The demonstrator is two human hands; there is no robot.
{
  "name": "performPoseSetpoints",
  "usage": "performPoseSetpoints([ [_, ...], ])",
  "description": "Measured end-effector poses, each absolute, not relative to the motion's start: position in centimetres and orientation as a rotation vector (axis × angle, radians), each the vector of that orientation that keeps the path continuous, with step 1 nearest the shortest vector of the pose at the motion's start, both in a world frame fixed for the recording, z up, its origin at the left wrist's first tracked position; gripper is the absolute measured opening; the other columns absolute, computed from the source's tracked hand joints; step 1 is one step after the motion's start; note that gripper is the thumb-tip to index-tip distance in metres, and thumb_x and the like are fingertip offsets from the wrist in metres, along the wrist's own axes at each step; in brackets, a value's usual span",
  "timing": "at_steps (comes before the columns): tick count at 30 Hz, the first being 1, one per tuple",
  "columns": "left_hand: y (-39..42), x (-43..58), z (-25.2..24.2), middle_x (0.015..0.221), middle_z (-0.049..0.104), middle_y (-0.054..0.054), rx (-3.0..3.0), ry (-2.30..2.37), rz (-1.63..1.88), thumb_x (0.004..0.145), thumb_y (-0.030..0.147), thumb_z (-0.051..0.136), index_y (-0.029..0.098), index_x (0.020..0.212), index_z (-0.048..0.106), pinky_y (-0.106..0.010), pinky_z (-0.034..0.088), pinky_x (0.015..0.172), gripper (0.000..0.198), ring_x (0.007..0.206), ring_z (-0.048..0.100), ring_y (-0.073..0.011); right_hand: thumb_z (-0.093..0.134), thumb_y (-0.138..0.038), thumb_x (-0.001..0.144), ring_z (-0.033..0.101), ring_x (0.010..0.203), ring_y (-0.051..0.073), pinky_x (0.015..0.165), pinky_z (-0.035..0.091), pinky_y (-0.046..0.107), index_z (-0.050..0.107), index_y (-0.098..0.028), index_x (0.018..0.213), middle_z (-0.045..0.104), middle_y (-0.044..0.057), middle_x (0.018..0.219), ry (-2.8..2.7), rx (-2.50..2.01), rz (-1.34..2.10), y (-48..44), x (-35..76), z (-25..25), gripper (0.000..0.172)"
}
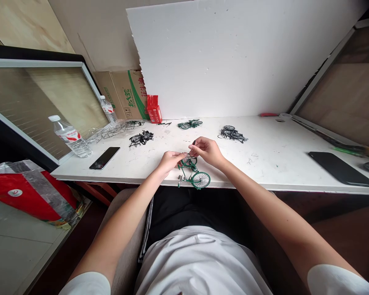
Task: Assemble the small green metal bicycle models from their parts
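Green bike (190,168): at the near edge of the surface (147,174), in front of the person, one wheel toward the body, the other between the fingers; whether it rests or is held just above, I cannot tell.
Left hand (171,161): grasping the bike at its far wheel, thumb and fingertips against the side.
Right hand (209,151): thumb and forefinger drawn together just above the same wheel; a dark speck shows there, too small to name, so I cannot tell whether anything is gripped.
Phones: right phone (341,169) flat near the right end, left phone (104,158) flat near the left.
Bottles: near bottle (69,135) upright beyond the left phone, far bottle (108,110) behind it by the carton (121,94).
Black bikes: left pile (141,138) and right pile (233,134), one on each side beyond the hands.
Green parts (190,124): lying beyond the hands, between the two piles.
Black frames (119,130): spread beside the bottles.
Red box (154,109): upright before the carton.
White board (233,57): standing along the back.
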State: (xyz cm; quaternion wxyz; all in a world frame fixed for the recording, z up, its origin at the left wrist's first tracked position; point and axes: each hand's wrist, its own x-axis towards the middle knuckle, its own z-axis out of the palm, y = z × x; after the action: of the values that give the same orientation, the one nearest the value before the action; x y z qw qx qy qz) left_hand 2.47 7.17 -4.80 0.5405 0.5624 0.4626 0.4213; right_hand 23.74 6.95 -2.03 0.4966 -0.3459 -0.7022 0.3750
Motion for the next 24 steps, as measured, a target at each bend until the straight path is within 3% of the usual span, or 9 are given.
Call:
performPoseSetpoints([
  [7,7.00,2.46,-4.65,0.082,0.075,-0.008,1.323,1.118,0.996,0.074,0.056,0.091,0.013,0.088,0.082,-0.030,0.044,0.065,0.046,0.066,0.058,-0.0144,0.081,-0.070,0.085,0.079,0.073,0.024,0.069,0.067,0.037,0.062,-0.023,0.089,0.078,0.007,0.075,-1.675,-0.846,0.900,6.62,23.41,-1.90,0.051],
  [24,7.10,2.52,-4.81,0.076,0.072,-0.006,1.307,1.102,1.009,0.071,0.056,0.093,0.013,0.084,0.081,-0.030,0.042,0.061,0.046,0.063,0.055,-0.0141,0.073,-0.070,0.092,0.079,0.078,0.025,0.073,0.066,0.040,0.060,-0.025,0.095,0.077,0.006,0.079,-1.752,-0.830,0.915,7.09,23.81,-2.38,0.048],
])
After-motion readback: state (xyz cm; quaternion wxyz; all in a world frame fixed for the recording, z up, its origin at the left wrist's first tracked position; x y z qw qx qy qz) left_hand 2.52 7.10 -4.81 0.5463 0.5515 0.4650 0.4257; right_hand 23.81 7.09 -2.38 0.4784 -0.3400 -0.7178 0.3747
